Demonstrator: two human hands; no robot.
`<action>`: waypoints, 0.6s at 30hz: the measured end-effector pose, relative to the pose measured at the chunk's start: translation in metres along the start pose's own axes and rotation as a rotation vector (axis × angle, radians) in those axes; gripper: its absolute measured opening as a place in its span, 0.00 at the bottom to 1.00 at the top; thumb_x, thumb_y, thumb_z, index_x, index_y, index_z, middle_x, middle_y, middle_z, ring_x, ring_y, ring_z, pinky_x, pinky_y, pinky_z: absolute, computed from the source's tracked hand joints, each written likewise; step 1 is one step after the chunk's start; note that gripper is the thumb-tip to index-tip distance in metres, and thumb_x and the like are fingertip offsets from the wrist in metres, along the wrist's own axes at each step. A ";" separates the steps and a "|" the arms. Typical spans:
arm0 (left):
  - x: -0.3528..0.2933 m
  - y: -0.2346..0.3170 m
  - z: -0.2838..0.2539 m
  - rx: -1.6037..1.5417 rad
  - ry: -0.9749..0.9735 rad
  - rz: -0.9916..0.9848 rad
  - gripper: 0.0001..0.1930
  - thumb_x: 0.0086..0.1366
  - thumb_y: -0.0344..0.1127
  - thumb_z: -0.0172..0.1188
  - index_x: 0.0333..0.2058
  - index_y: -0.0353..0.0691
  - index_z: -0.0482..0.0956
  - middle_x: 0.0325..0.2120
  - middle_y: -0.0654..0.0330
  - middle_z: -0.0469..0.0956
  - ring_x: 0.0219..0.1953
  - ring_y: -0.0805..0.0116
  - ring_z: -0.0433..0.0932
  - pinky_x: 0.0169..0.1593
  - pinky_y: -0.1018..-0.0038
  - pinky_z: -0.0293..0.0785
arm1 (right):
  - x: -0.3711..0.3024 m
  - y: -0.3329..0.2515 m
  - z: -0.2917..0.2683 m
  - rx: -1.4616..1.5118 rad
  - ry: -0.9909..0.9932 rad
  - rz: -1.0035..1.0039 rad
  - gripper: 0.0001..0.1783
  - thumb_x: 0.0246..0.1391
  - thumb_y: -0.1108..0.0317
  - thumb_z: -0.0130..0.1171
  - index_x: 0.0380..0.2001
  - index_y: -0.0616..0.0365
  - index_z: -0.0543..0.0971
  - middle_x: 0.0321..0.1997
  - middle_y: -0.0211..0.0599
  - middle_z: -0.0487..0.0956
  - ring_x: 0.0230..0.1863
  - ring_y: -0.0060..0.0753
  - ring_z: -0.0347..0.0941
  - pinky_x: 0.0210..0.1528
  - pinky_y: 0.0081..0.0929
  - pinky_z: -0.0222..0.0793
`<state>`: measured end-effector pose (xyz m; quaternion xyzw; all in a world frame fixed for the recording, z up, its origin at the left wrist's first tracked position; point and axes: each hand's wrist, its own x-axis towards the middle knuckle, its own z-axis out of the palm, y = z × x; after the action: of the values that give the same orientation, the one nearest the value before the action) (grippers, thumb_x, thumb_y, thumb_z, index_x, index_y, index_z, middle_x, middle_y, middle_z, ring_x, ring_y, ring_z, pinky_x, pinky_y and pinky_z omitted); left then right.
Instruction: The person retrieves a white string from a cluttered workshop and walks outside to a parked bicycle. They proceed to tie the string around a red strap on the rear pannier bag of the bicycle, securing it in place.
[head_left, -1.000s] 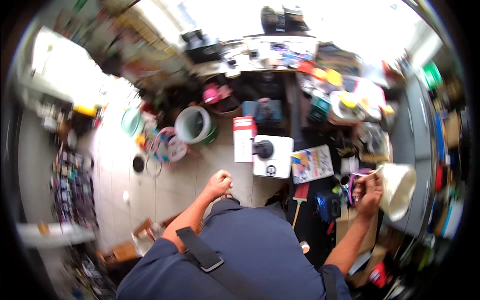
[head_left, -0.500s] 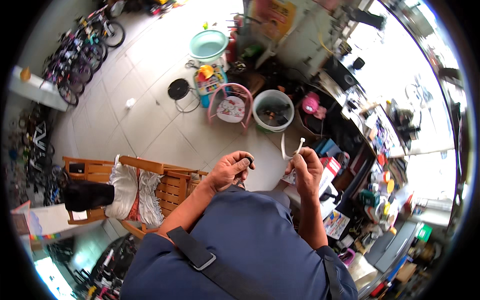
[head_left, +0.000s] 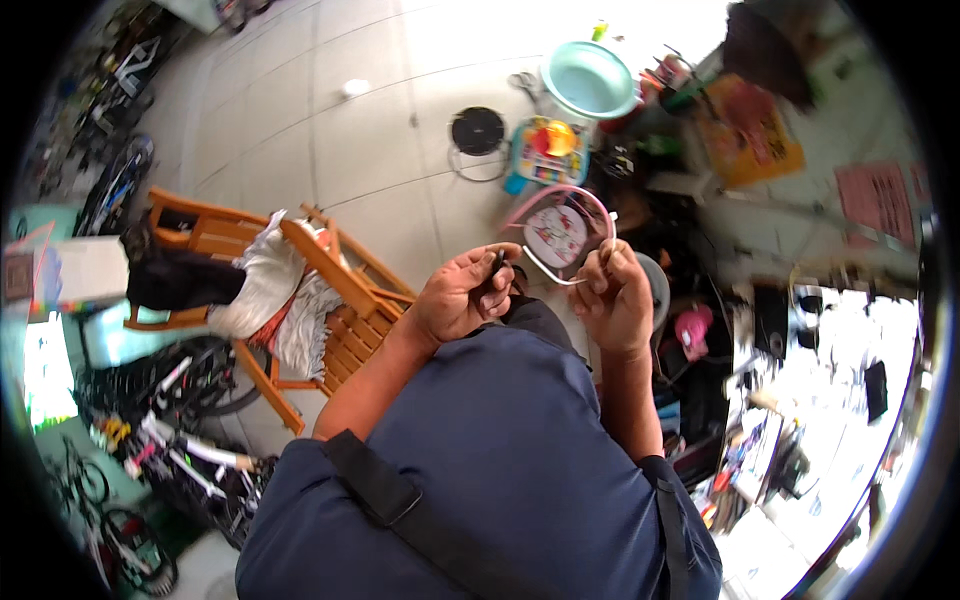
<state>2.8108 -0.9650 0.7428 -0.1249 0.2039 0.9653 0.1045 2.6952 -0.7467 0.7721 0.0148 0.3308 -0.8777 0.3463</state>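
My left hand (head_left: 460, 295) is closed in a pinch on a small black piece (head_left: 499, 262), most of it covered by the fingers. To its right, my right hand (head_left: 618, 300) pinches a white cable tie (head_left: 545, 268) between thumb and fingers. The tie curves out to the left, toward my left hand, and its small head shows above the fingers. The two hands are apart, held up in front of my body, and the tie and the black piece do not appear to touch.
A wooden chair (head_left: 345, 345) draped with cloth stands at my left. Ahead are a pink child's chair (head_left: 557, 235), a colourful toy table (head_left: 550, 165), a pale green basin (head_left: 592, 80) and a black disc (head_left: 478, 130) on the tiles. Bicycles (head_left: 130, 540) stand lower left; a cluttered bench is at right.
My view has turned to the right, so the floor things have shifted in the picture. My hands have come a little closer together, still holding the black piece and the cable tie.
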 end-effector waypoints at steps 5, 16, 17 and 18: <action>0.032 0.093 -0.021 -0.271 0.061 0.143 0.18 0.82 0.41 0.47 0.60 0.34 0.73 0.29 0.69 0.69 0.24 0.78 0.63 0.32 0.77 0.65 | 0.149 -0.010 0.070 -0.086 -0.158 0.229 0.07 0.70 0.63 0.48 0.39 0.55 0.70 0.25 0.31 0.69 0.14 0.22 0.58 0.21 0.28 0.65; 0.110 0.336 -0.124 -0.424 0.112 0.286 0.19 0.81 0.42 0.47 0.60 0.35 0.73 0.26 0.70 0.67 0.22 0.79 0.62 0.29 0.78 0.63 | 0.442 0.086 0.205 -0.149 -0.227 0.530 0.07 0.71 0.64 0.48 0.40 0.54 0.72 0.25 0.30 0.71 0.14 0.21 0.58 0.23 0.30 0.66; 0.118 0.365 -0.134 -0.421 0.104 0.283 0.19 0.82 0.41 0.46 0.60 0.34 0.73 0.26 0.70 0.67 0.22 0.79 0.61 0.29 0.78 0.63 | 0.471 0.095 0.218 -0.136 -0.223 0.526 0.08 0.71 0.63 0.47 0.40 0.54 0.72 0.24 0.29 0.71 0.14 0.21 0.57 0.23 0.29 0.66; 0.126 0.395 -0.144 -0.418 0.096 0.279 0.19 0.82 0.41 0.46 0.60 0.34 0.73 0.26 0.70 0.67 0.21 0.79 0.61 0.29 0.78 0.63 | 0.497 0.101 0.231 -0.110 -0.201 0.528 0.08 0.71 0.63 0.47 0.40 0.54 0.72 0.24 0.28 0.70 0.14 0.21 0.57 0.23 0.29 0.65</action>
<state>2.6206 -1.3602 0.7246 -0.1600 0.0200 0.9846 -0.0675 2.4271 -1.2348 0.7678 -0.0055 0.3264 -0.7349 0.5944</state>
